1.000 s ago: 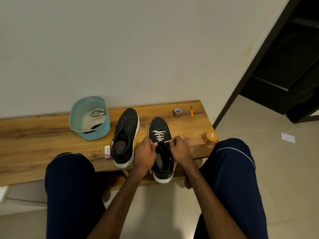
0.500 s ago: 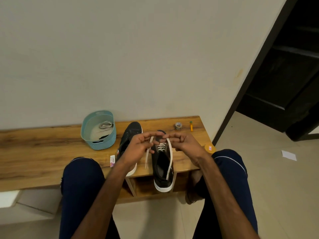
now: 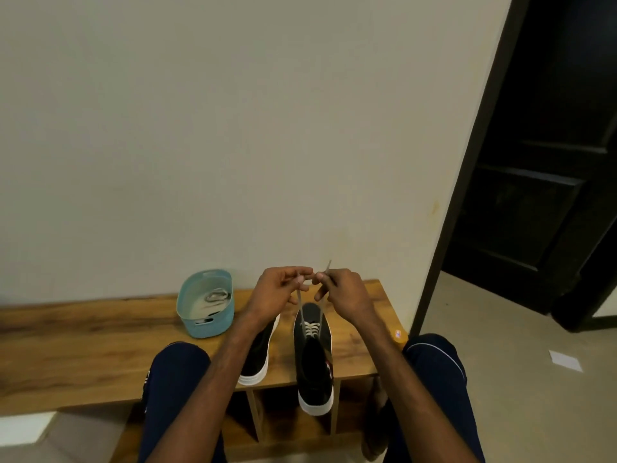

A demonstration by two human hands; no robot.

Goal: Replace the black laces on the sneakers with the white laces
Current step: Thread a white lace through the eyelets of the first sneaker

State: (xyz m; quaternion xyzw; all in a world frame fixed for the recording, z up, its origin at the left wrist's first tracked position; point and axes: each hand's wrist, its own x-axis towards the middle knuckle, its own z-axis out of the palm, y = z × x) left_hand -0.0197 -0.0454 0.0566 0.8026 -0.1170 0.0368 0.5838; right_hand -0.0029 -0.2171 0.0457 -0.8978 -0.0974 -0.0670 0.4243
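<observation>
Two black sneakers with white soles stand on the wooden bench [image 3: 83,355]. The right sneaker [image 3: 314,365] has a white lace [image 3: 311,328] threaded through its front eyelets, and both lace ends run up to my hands. My left hand [image 3: 278,294] pinches one end and my right hand [image 3: 340,292] pinches the other, both raised above the shoe's toe with the strands pulled taut. The left sneaker [image 3: 258,355] is partly hidden behind my left forearm; I see no lace on it.
A light blue basket [image 3: 207,325] with a lace bundle inside stands on the bench left of the shoes. An orange lid [image 3: 399,335] lies at the bench's right end. My knees flank the shoes. A dark doorway opens at the right.
My hands rose from the shoe's tongue, drawing both white lace ends up and taut. My head tilted up, so the bench sits lower in view.
</observation>
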